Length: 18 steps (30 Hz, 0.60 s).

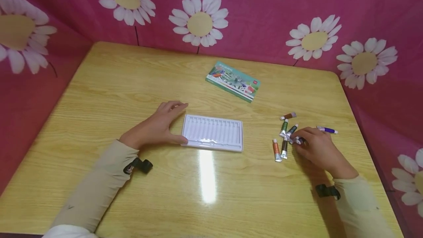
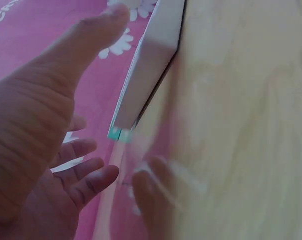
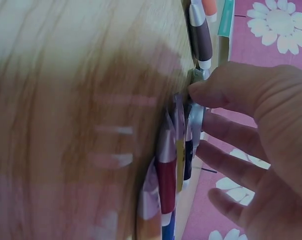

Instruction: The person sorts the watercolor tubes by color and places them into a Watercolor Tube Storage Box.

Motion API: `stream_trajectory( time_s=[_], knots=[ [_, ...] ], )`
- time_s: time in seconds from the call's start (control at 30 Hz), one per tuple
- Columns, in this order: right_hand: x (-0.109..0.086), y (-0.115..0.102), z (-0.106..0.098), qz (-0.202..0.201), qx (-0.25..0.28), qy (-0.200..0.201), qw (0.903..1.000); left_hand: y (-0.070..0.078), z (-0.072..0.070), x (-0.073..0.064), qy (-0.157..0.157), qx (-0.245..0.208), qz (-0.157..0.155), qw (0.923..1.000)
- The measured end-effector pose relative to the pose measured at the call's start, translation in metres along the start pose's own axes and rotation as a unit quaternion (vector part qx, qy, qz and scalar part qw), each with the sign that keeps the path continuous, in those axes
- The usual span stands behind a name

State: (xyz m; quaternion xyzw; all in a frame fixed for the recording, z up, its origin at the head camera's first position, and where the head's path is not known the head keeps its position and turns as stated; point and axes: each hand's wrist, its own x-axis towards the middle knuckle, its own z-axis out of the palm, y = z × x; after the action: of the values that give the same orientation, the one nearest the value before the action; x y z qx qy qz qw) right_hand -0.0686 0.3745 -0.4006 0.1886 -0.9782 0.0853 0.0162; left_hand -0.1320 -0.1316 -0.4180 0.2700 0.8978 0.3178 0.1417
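A white plastic tray [image 1: 213, 148] with a row of narrow slots lies on the table. My left hand [image 1: 156, 127] is at its left end, thumb tip right at the near corner and fingers spread loosely toward the far corner. At the right, my right hand [image 1: 317, 150] reaches down into a group of small paint tubes. Its thumb and fingers pinch a silvery paint tube [image 3: 197, 127], partly hidden by the hand. Orange [image 1: 276, 151], green [image 1: 284, 127] and brown [image 1: 288, 115] tubes lie close by. A dark red tube [image 3: 166, 185] shows beneath the hand in the right wrist view.
A flat green paint box [image 1: 232, 80] with a printed picture lies behind the tray. A purple tube [image 1: 327, 130] lies right of the right hand. The wooden table [image 1: 132, 72] meets a pink flowered cloth [image 1: 251, 17] at the back and sides.
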Motion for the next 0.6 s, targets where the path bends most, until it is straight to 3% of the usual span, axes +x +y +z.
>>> stream_trajectory(
  time_s=[0.2,0.6],
  knots=[
    [0.001,0.003,0.003,-0.032,0.006,0.022,0.9992,0.009,0.011,0.009,-0.029,-0.010,0.011,0.9995],
    [0.002,0.001,0.005,-0.026,0.007,0.007,0.9996,0.012,0.017,0.019,-0.056,-0.003,0.022,0.9982]
  ],
)
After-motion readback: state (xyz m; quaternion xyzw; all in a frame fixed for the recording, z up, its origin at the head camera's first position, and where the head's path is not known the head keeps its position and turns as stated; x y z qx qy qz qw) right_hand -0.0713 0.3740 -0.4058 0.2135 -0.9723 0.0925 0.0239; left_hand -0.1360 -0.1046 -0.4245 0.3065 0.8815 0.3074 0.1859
